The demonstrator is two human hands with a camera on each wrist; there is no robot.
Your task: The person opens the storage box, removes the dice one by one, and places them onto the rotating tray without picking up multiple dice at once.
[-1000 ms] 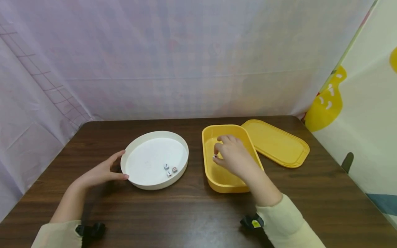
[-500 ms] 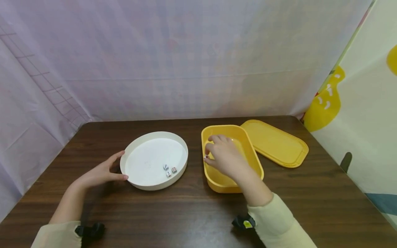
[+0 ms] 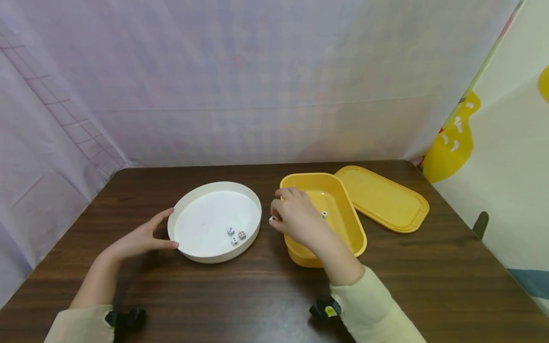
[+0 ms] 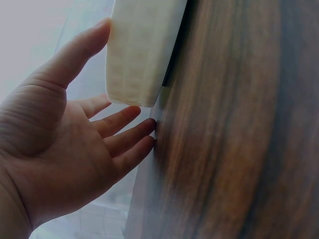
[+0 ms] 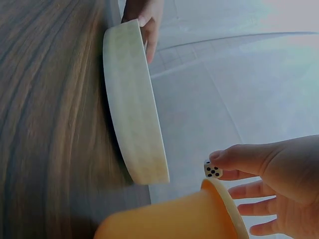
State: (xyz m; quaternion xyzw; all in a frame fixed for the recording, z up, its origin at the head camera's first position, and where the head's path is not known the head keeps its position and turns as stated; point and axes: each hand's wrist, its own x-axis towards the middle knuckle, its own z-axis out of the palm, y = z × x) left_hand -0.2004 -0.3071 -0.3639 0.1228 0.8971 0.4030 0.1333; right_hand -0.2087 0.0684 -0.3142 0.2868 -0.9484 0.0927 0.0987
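Note:
Between thumb and fingers my right hand (image 3: 298,216) pinches a white die (image 5: 212,169), held above the left rim of the yellow box (image 3: 359,233). One more die (image 3: 324,214) lies on the box floor. My left hand (image 3: 139,238) touches the left side of a round white tray (image 3: 206,209) with thumb and fingertips, the fingers spread and mostly straight in the left wrist view. Three dice sit together at the tray's lower right: a die with black pips (image 3: 230,231), another below it (image 3: 234,241), and one with red pips (image 3: 242,235).
A yellow lid (image 3: 381,197) lies flat behind and right of the box. Everything stands on a dark wooden table (image 3: 240,300). A pale curtain (image 3: 266,85) hangs along the table's back edge. A narrow strip of table separates tray and box.
My right hand has moved left with the die, from over the middle of the box to its left rim, uncovering the die on the box floor. My left hand stays at the tray.

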